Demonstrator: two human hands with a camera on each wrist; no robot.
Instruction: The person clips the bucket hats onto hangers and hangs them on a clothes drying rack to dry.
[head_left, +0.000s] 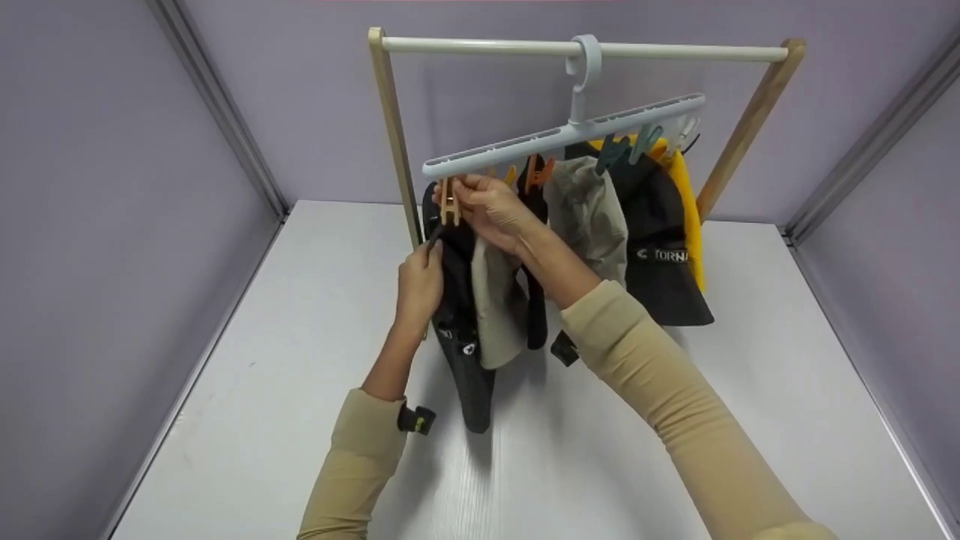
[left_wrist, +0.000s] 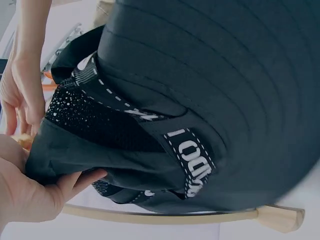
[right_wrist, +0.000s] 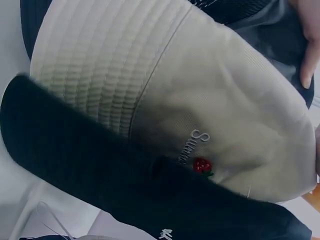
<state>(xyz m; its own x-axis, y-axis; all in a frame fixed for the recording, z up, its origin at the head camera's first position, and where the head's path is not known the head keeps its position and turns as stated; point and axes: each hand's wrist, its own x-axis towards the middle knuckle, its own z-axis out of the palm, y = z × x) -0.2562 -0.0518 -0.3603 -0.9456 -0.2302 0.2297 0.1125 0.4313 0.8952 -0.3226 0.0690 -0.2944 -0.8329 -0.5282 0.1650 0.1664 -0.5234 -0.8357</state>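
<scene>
My left hand pinches the edge of a black cap at the left end of the hanger. In the left wrist view, the thumb and fingers hold the cap's fabric, beside a band with white lettering. My right hand is just under the hanger's left end, its fingers around a tan clothespin above the cap. A beige hat with a small strawberry and stitched lettering hangs close to the right hand, partly covered by a black item in the right wrist view.
A pale blue hanger tilts down to the left from a white rail on wooden posts. Farther right hang a grey-beige hat, a black cap and a yellow item. Orange clothespin and green clothespin hang below it.
</scene>
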